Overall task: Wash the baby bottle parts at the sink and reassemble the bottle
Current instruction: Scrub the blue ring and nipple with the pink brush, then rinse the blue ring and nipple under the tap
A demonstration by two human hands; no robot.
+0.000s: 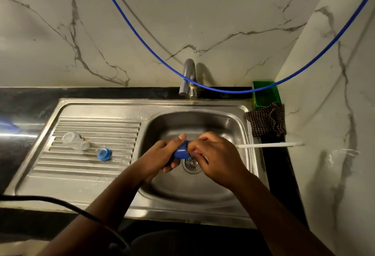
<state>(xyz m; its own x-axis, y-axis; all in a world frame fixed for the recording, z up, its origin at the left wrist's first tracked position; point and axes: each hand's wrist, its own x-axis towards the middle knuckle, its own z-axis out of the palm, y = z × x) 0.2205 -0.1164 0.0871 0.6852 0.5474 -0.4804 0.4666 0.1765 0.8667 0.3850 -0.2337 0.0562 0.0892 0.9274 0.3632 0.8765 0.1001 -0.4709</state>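
Blue bottle collar (181,152) gripped in the left hand (162,155) over the sink (203,122); right hand (217,155) pinches a white-handled brush (267,144) in it.

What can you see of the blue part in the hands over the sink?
The blue part is a short, round, smooth piece that looks like plastic, glossy as if wet. It is held over the sink basin, above the drain. The left hand grips it from the left, thumb on top; the right hand covers its right end. Most of it is hidden.
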